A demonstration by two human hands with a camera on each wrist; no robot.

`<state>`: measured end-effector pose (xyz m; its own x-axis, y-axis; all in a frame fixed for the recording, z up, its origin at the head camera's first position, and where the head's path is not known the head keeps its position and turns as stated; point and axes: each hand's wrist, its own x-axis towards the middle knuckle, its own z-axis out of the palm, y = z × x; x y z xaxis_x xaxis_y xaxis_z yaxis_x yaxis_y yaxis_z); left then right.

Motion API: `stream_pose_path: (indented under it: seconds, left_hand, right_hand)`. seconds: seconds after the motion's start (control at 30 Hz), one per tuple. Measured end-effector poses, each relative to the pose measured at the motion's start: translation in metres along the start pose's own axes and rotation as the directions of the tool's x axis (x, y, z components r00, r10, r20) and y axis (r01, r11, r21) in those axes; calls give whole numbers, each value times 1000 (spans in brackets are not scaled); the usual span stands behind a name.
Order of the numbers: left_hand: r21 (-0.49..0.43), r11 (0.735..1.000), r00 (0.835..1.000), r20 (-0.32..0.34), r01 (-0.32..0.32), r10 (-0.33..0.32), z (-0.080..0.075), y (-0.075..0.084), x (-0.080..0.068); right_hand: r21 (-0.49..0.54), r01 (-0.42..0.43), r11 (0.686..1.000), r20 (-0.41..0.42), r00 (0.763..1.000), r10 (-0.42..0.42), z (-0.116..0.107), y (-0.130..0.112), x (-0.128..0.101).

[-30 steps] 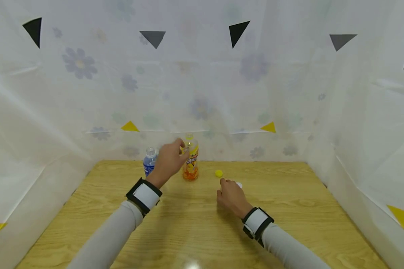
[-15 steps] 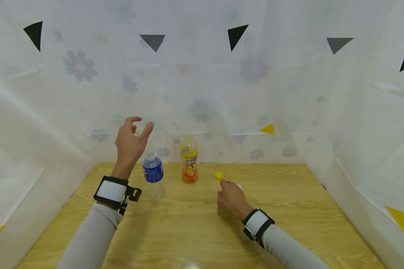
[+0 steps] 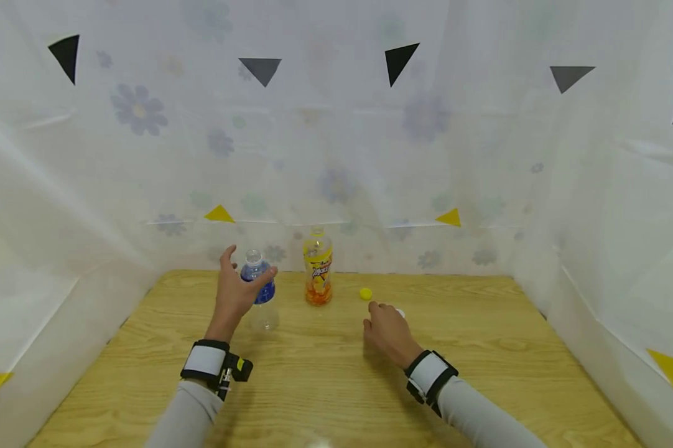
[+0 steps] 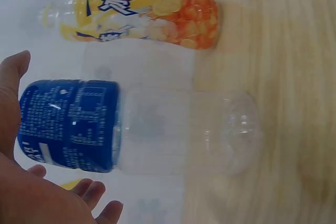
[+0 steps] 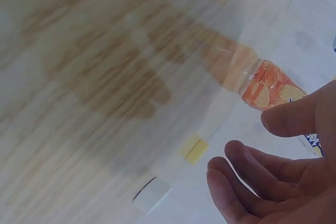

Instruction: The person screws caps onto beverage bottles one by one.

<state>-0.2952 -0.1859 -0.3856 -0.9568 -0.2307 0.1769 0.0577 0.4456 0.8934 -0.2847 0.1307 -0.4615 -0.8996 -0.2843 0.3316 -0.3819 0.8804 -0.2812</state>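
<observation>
A clear bottle with a blue label stands upright and uncapped on the left of the table. My left hand is spread around its upper part, the thumb on the near side; in the left wrist view the fingers are not closed on the label. Whether they touch it I cannot tell. My right hand hovers low over the table with loosely bent fingers and holds nothing. Beside it lie a yellow bottle cap and a white bottle cap, which in the head view is partly hidden by the hand.
An uncapped bottle with a yellow and orange label stands right of the blue-labelled one. The wooden table ends at white, flower-patterned sheeting at the back and sides.
My left hand has swung left from in front of the orange-labelled bottle, then lowered and come in around the blue-labelled bottle. My right hand has stayed in place beside the caps.
</observation>
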Motion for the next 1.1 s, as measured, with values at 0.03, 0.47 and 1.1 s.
stream_pose_path:
  seconds: [0.03, 0.47, 1.1]
  left_hand:
    - [-5, 1000, 1000, 17, 22, -22, 3, -5, -1]
    - [60, 996, 996, 56, 71, -75, 8, -27, -6]
    - [172, 984, 988, 151, -53, 27, 25, 21, -7]
  right_hand:
    - [13, -3, 1000, 5, 1000, 3, 0, 0, 0]
    - [-4, -44, 999, 46, 998, 44, -4, -2, 3]
    - [13, -25, 1000, 39, 999, 24, -3, -4, 6]
